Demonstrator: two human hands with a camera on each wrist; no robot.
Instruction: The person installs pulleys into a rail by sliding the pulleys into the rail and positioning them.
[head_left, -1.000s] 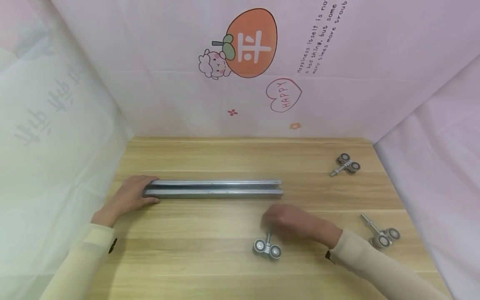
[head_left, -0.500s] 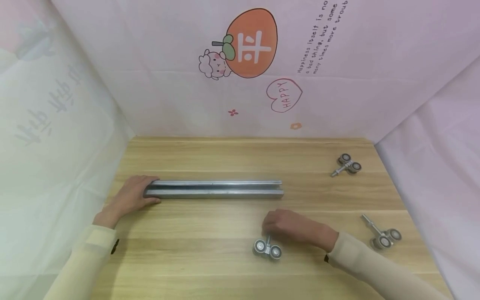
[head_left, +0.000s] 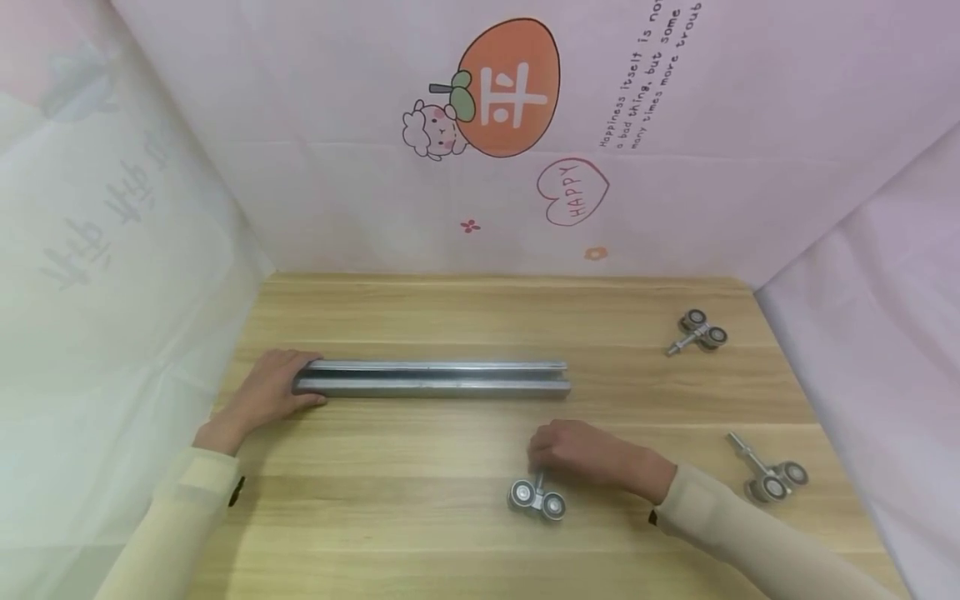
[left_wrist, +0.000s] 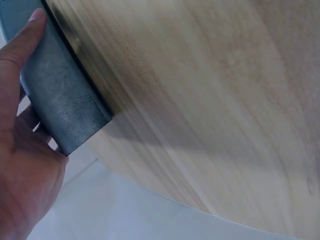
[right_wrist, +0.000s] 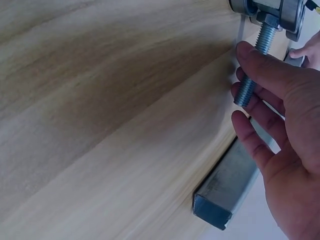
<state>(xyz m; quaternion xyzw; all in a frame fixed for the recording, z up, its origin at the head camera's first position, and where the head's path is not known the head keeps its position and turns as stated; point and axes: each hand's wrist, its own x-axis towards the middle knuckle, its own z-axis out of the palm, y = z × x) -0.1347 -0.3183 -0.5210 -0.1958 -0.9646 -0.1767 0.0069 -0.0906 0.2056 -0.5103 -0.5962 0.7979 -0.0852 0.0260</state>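
A silver metal channel rail (head_left: 435, 388) lies across the table, its long slot facing up. My left hand (head_left: 273, 390) grips its left end, thumb on the near side and fingers on the far side. In the left wrist view the thumb lies along the grey wall of the rail (left_wrist: 62, 90). Nearer the front, a roller trolley (head_left: 537, 498) has its wheels towards me. My right hand (head_left: 573, 450) pinches the trolley's threaded bolt (right_wrist: 260, 47) between thumb and fingers, as the right wrist view shows. The bolt's lower end sticks out past the thumb.
Two more roller trolleys are on the right of the wooden table (head_left: 420, 533): one trolley (head_left: 701, 331) towards the back, another trolley (head_left: 772, 477) beyond my right forearm. A printed cloth (head_left: 360, 200) hangs along the back edge, with more cloth at both sides.
My right hand has come slightly nearer the front and gone from blurred to steady at the bolt. The left hand and rail keep their places; the whole view shifts a little.
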